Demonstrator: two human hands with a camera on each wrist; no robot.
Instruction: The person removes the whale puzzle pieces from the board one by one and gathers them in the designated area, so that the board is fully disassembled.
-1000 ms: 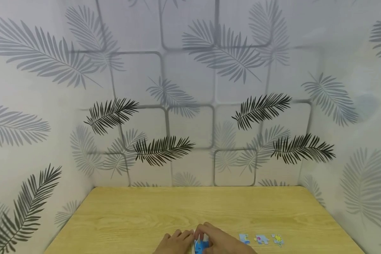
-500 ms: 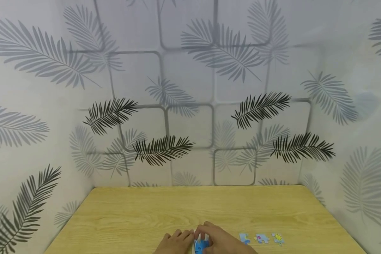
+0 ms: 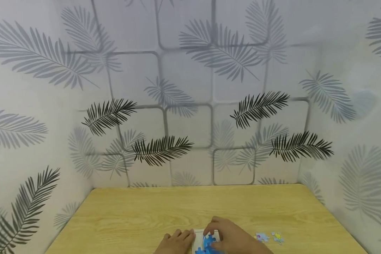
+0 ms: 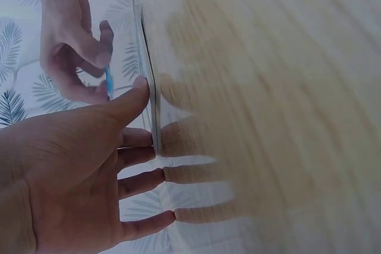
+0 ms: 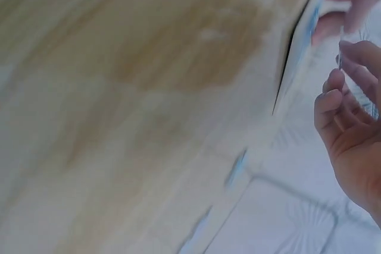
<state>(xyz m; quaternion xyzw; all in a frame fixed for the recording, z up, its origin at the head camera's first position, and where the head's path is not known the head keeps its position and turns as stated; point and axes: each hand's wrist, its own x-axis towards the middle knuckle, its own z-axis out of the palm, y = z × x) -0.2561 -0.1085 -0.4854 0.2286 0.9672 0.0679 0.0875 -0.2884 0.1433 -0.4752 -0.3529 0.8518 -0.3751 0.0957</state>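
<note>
Walls [image 3: 190,88]: pale covering with grey and black leaf print, on three sides of the surface; view has shifted very slightly since the earlier head frames, pattern otherwise the same.
Surface [image 3: 139,211]: light wood grain; carries everything below, all at the near edge.
Right hand [image 3: 233,238]: fingers curled, pinching a blue puzzle piece [image 3: 209,240] over the tray. 1.0 s ago it lay lower and closer to the left hand, covering most of the blue; now it sits a little farther right and more of the piece shows. Left wrist view gives the piece edge-on between thumb and fingers [image 4: 109,81].
Left hand [image 3: 176,242]: fingers straight and spread, flat on the surface, fingertips against the left edge of the tray. Same place as in both earlier frames. Holds nothing.
Tray [image 3: 198,240]: white, flat puzzle board between the two hands; more of its white top is exposed than 0.5 s ago. Blue assembled pieces [image 3: 200,251] lie on it at the bottom edge of the head view.
Loose pieces: two to the right of the right hand, a pale blue one [image 3: 262,237] and one with a yellow mark [image 3: 277,237], near each other and apart from the tray. Earlier frames showed three in this row; the leftmost is no longer seen there.
Wrist views: both blurred; fine detail not readable.
</note>
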